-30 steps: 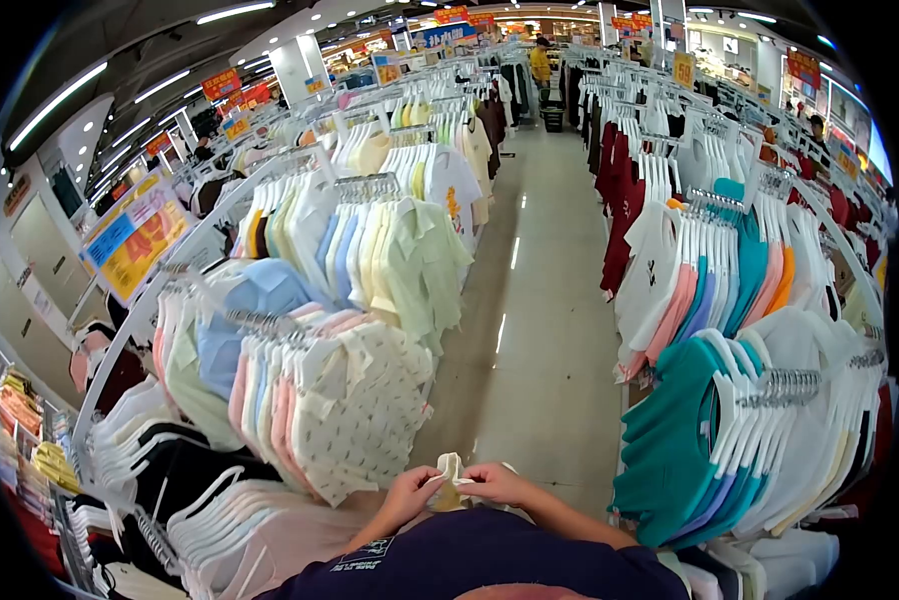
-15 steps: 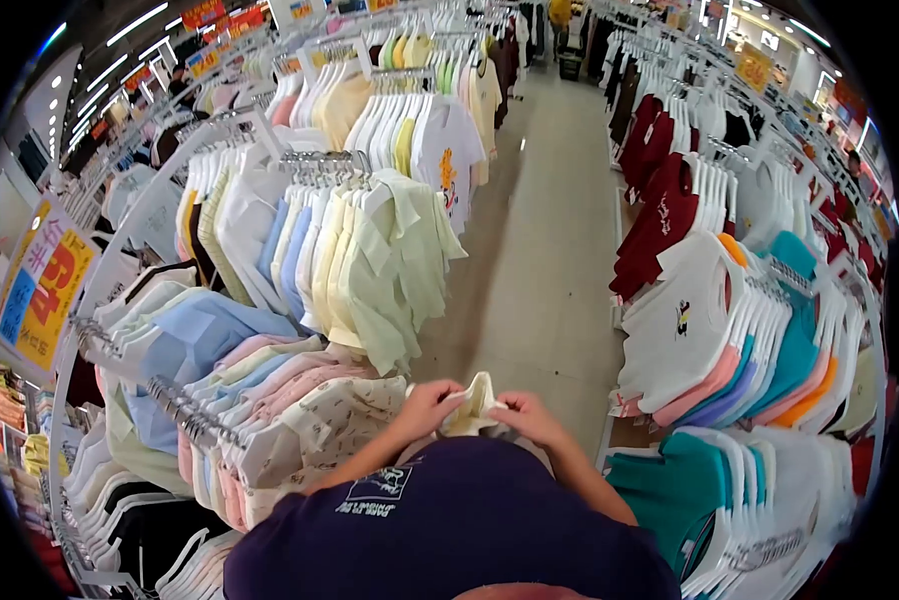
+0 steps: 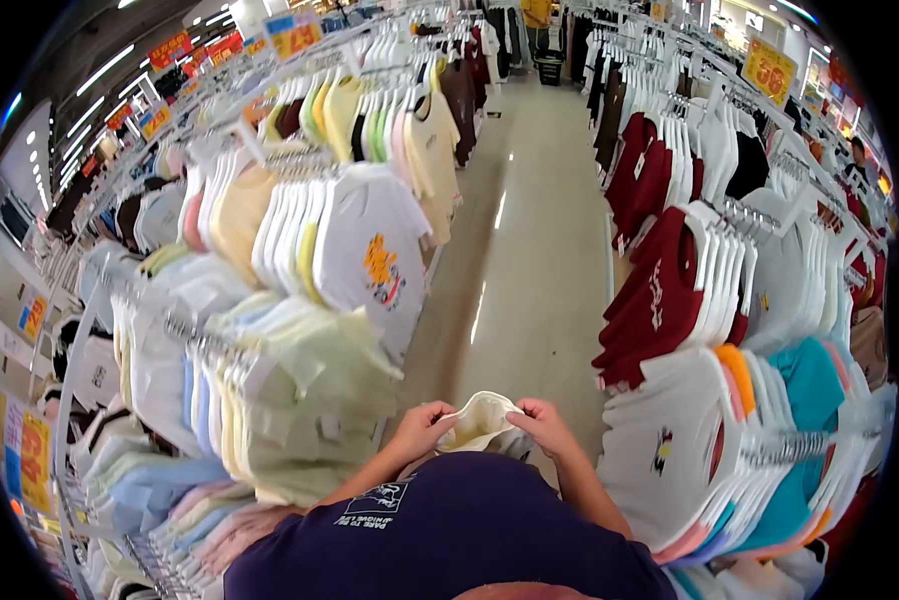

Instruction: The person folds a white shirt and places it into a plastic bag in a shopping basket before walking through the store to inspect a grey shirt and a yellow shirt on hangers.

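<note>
A cream cloth item [image 3: 483, 416] is stretched between my two hands in front of my chest. Its rim is held apart so that the hollow inside shows; whether it is a bag or a hat I cannot tell. My left hand [image 3: 423, 430] pinches the rim on one side. On the other side my right hand [image 3: 544, 424] grips the rim, thumb and fingers closed on the fabric. Below them the lower part of the cloth is hidden by my dark shirt [image 3: 450, 530].
Clothes racks line both sides of the aisle [image 3: 510, 230]. Pale green shirts [image 3: 320, 410] hang close on the left, white T-shirts [image 3: 665, 440] and maroon tops [image 3: 655, 300] on the right. Price signs [image 3: 770, 70] stand above the racks. A person in yellow [image 3: 537, 15] is far ahead beside a black basket [image 3: 548, 70].
I have moved forward along the aisle, so the racks have shifted back past me. My hands have spread the cloth's rim wider, and more of its inside shows.
</note>
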Motion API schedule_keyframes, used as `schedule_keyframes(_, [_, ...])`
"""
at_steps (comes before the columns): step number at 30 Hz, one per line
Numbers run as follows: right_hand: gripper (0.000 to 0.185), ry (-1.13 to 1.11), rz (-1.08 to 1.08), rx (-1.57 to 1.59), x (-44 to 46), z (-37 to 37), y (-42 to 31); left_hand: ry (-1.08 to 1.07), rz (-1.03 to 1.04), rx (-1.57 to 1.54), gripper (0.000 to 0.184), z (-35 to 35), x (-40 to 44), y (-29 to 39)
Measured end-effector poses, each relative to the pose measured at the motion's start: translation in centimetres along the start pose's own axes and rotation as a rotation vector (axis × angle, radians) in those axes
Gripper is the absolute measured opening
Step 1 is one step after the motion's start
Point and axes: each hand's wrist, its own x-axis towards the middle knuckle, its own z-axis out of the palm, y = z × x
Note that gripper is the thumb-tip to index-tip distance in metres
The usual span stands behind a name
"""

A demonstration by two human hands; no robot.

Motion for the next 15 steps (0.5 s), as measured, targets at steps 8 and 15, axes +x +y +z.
schedule_keyframes(8, [0.02,-0.133,-0.055,-0.132,16.3,-11.1,-11.5,0.133,0.057,-0.009,0.014,0.0,17.3,7.8])
schedule_keyframes(15, [0.017,-0.233,0.025,-0.108,30.5,-17.5,-14.5,0.183,-0.036,-0.023,0.014,-3.1,31.1,6.1])
